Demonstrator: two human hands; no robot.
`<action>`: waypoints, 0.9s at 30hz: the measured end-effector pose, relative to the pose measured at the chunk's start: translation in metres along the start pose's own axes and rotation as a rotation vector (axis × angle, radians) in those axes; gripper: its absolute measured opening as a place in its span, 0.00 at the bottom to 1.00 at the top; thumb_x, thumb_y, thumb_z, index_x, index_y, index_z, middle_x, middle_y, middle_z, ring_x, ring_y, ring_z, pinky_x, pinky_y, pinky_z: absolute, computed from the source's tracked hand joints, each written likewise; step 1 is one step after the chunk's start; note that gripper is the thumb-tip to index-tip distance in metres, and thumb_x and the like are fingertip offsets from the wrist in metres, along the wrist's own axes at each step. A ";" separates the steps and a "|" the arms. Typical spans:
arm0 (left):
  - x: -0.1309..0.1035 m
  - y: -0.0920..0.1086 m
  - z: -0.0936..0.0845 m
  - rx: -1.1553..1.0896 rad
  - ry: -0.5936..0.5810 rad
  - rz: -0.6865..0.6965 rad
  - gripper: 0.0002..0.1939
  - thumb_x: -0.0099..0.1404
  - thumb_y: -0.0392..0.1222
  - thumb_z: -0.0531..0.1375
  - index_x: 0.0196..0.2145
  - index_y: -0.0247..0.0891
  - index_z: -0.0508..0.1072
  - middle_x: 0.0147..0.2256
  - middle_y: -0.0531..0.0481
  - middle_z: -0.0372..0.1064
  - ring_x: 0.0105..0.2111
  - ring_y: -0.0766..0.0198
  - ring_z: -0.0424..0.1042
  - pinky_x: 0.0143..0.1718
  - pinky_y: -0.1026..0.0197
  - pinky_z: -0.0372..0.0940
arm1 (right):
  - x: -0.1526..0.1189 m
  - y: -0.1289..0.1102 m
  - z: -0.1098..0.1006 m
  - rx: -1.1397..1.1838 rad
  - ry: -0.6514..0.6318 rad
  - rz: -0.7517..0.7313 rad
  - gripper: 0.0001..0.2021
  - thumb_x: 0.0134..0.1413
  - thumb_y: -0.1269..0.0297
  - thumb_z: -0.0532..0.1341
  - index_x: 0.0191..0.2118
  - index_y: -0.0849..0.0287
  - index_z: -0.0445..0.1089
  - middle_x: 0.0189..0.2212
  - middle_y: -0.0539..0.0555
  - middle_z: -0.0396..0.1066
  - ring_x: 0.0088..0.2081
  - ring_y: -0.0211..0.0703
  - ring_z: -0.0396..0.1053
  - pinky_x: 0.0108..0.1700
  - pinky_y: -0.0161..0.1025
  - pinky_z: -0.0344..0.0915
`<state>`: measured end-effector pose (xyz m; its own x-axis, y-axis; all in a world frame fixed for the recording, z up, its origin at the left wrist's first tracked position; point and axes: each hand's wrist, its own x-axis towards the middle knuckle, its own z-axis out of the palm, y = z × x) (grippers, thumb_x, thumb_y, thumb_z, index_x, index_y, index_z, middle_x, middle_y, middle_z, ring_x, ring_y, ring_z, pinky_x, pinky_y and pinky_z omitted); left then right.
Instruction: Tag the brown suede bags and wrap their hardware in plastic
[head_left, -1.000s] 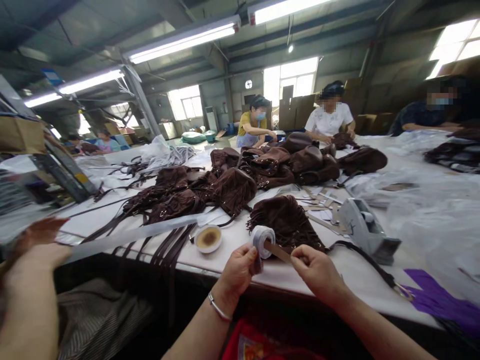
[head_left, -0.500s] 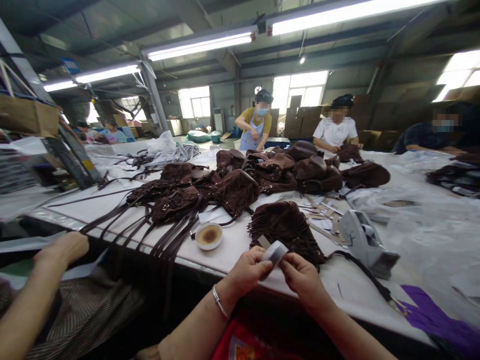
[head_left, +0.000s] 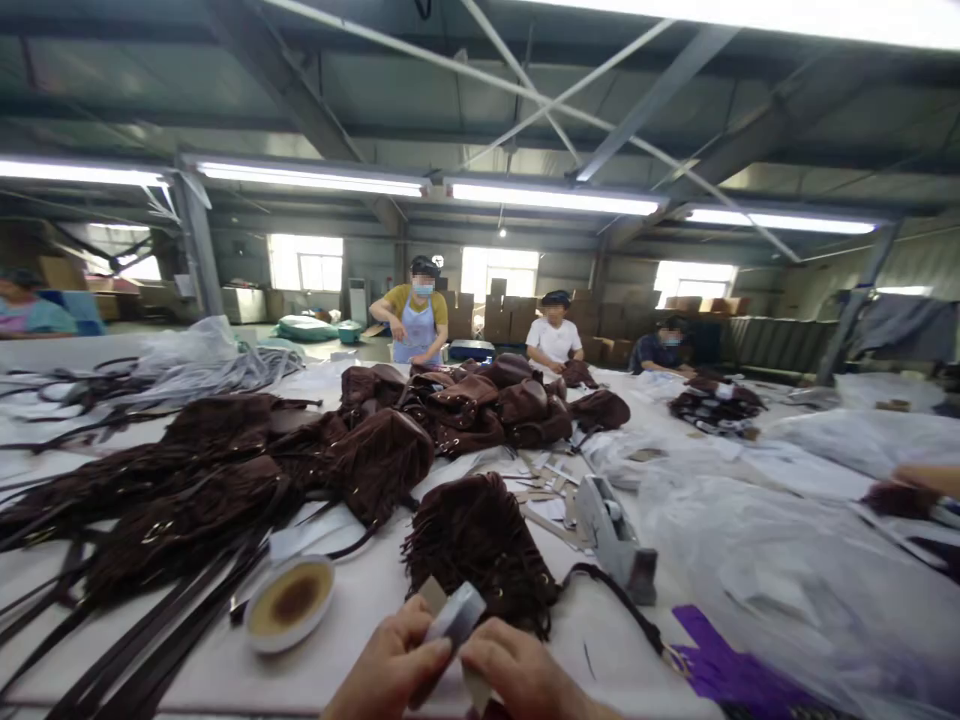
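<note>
1. Swung to the right and tipped up since a second ago, the view has lost the neighbour's arm on the left; the tape roll [head_left: 459, 612], whose open centre faced the camera then, now shows its silvery outer band.
2. That roll is held up over the near edge of the table [head_left: 367, 600], around its middle, just short of the nearest dark brown fringed bag [head_left: 476, 545].
3. Left hand [head_left: 397, 660]: thumb and fingers clamped on the roll, with a tan strip [head_left: 433, 592] poking out past its far side.
4. Right hand [head_left: 521, 675]: bent fingers against the roll's right side, close to the left hand; blur makes it hard to tell whether they grip tape or strip.
5. Towards the table's near left corner, a white dish [head_left: 290, 605] with a brown-stained middle sits beside long dark straps [head_left: 172, 620].
6. Right of the bag stands a grey tape dispenser [head_left: 611, 530], card scraps [head_left: 551, 500] to its left; purple material [head_left: 735, 660] lies by the near edge.
7. More brown bags [head_left: 465, 410] are heaped towards the table's far edge.
</note>
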<state>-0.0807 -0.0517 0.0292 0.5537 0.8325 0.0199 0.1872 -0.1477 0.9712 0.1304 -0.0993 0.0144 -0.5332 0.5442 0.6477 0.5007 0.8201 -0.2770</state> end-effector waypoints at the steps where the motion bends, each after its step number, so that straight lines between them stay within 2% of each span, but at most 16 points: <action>1: 0.001 0.001 0.000 0.059 -0.017 0.023 0.26 0.55 0.63 0.64 0.22 0.34 0.72 0.35 0.48 0.64 0.36 0.61 0.62 0.37 0.62 0.60 | 0.002 0.004 -0.002 -0.085 -0.014 -0.039 0.09 0.62 0.62 0.56 0.40 0.58 0.72 0.31 0.54 0.72 0.31 0.39 0.69 0.30 0.31 0.64; 3: 0.001 0.004 0.004 0.164 -0.035 0.060 0.25 0.55 0.63 0.65 0.21 0.35 0.73 0.36 0.48 0.65 0.39 0.60 0.63 0.42 0.62 0.60 | 0.010 0.008 -0.007 -0.192 -0.021 -0.069 0.08 0.59 0.66 0.58 0.30 0.57 0.72 0.26 0.51 0.70 0.27 0.37 0.65 0.30 0.31 0.63; 5: -0.002 0.006 0.010 0.235 -0.038 0.092 0.24 0.57 0.62 0.64 0.23 0.36 0.75 0.37 0.48 0.65 0.40 0.60 0.63 0.44 0.62 0.60 | 0.018 0.005 -0.012 -0.171 -0.012 -0.009 0.05 0.52 0.67 0.62 0.27 0.56 0.73 0.29 0.52 0.72 0.32 0.40 0.67 0.37 0.36 0.65; 7: -0.005 0.005 0.017 0.286 -0.044 0.130 0.21 0.59 0.60 0.63 0.26 0.36 0.77 0.39 0.47 0.66 0.41 0.59 0.63 0.45 0.61 0.60 | 0.023 -0.001 -0.014 -0.025 0.000 0.176 0.04 0.47 0.70 0.64 0.28 0.55 0.76 0.40 0.54 0.74 0.41 0.44 0.69 0.45 0.40 0.65; 8: -0.007 0.004 0.019 0.315 -0.049 0.146 0.20 0.59 0.58 0.63 0.26 0.37 0.77 0.40 0.47 0.66 0.42 0.59 0.64 0.45 0.61 0.60 | 0.023 -0.004 -0.014 0.077 -0.009 0.290 0.05 0.45 0.72 0.63 0.28 0.55 0.76 0.42 0.53 0.74 0.43 0.44 0.70 0.46 0.40 0.65; 9: -0.008 0.002 0.022 0.344 -0.057 0.153 0.17 0.59 0.56 0.64 0.27 0.38 0.78 0.40 0.47 0.66 0.42 0.59 0.64 0.45 0.61 0.60 | 0.023 -0.006 -0.012 0.172 -0.025 0.404 0.06 0.44 0.74 0.62 0.26 0.56 0.75 0.40 0.53 0.75 0.41 0.43 0.71 0.44 0.38 0.65; 11: -0.012 0.001 0.025 0.382 -0.060 0.132 0.13 0.57 0.52 0.65 0.28 0.39 0.79 0.40 0.48 0.67 0.41 0.59 0.64 0.43 0.61 0.60 | 0.020 -0.008 -0.008 0.294 -0.070 0.590 0.06 0.43 0.75 0.60 0.22 0.59 0.72 0.29 0.51 0.74 0.34 0.40 0.70 0.37 0.34 0.64; 13: -0.017 0.003 0.026 0.376 -0.040 0.097 0.11 0.57 0.48 0.66 0.26 0.38 0.78 0.37 0.48 0.68 0.39 0.61 0.64 0.41 0.62 0.60 | 0.016 -0.010 -0.005 0.319 -0.089 0.683 0.07 0.44 0.74 0.58 0.21 0.59 0.69 0.23 0.49 0.70 0.29 0.38 0.68 0.32 0.33 0.61; 16: -0.024 0.012 0.024 0.312 -0.063 0.083 0.13 0.59 0.48 0.63 0.24 0.35 0.76 0.31 0.50 0.67 0.33 0.65 0.64 0.36 0.64 0.59 | 0.013 -0.016 -0.006 0.291 -0.051 0.685 0.07 0.49 0.70 0.58 0.23 0.59 0.70 0.24 0.49 0.71 0.29 0.39 0.67 0.33 0.34 0.60; 20: -0.027 0.022 0.026 0.186 -0.141 -0.022 0.16 0.63 0.51 0.60 0.32 0.32 0.76 0.25 0.55 0.63 0.26 0.69 0.59 0.27 0.66 0.54 | 0.013 -0.022 -0.013 0.302 0.002 0.711 0.10 0.56 0.63 0.58 0.27 0.58 0.73 0.26 0.50 0.72 0.30 0.41 0.69 0.35 0.36 0.62; 23: -0.027 0.022 0.033 0.185 -0.059 -0.080 0.20 0.61 0.55 0.60 0.28 0.32 0.74 0.23 0.56 0.58 0.23 0.71 0.54 0.23 0.65 0.48 | 0.012 -0.023 -0.014 0.346 0.050 0.769 0.09 0.57 0.62 0.59 0.30 0.57 0.74 0.28 0.50 0.74 0.32 0.41 0.70 0.36 0.36 0.63; 27: -0.026 0.020 0.042 0.144 0.034 -0.114 0.20 0.59 0.54 0.62 0.23 0.33 0.70 0.21 0.58 0.55 0.23 0.71 0.51 0.23 0.65 0.47 | 0.010 -0.023 -0.012 0.383 0.080 0.788 0.07 0.56 0.62 0.60 0.34 0.57 0.74 0.31 0.51 0.76 0.34 0.42 0.72 0.39 0.36 0.65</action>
<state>-0.0577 -0.0986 0.0384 0.4951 0.8653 -0.0783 0.3628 -0.1240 0.9236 0.1219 -0.1154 0.0359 -0.0725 0.9747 0.2115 0.4317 0.2218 -0.8743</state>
